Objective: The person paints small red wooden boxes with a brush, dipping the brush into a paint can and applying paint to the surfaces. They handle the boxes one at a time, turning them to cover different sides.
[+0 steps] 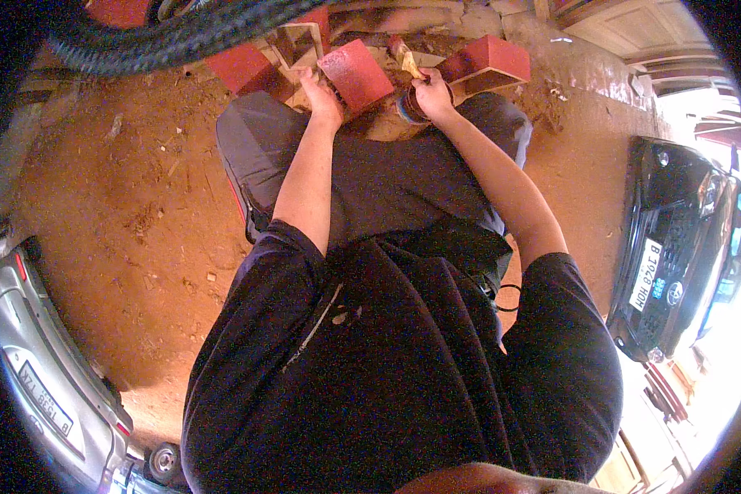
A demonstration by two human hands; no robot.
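My left hand [322, 99] grips a red-painted box [358, 75] by its left side. The face turned up has a glossy, paler patch near its upper left corner. In my right hand [433, 96] is a paintbrush [406, 57], held by the handle, with reddish bristles pointing up and away from me. Directly under that hand stands a round paint can [412, 108], its opening partly hidden by my fingers. Whether the hand touches the can, I cannot tell. The bristles are apart from the box in my left hand.
More red boxes stand on the ground, an open-ended one [497, 60] at right and another [241, 66] at left. A dark braided cable or strap [179, 43] crosses the upper left. A black car [670, 247] and a silver car [52, 376] flank the dirt floor [136, 204].
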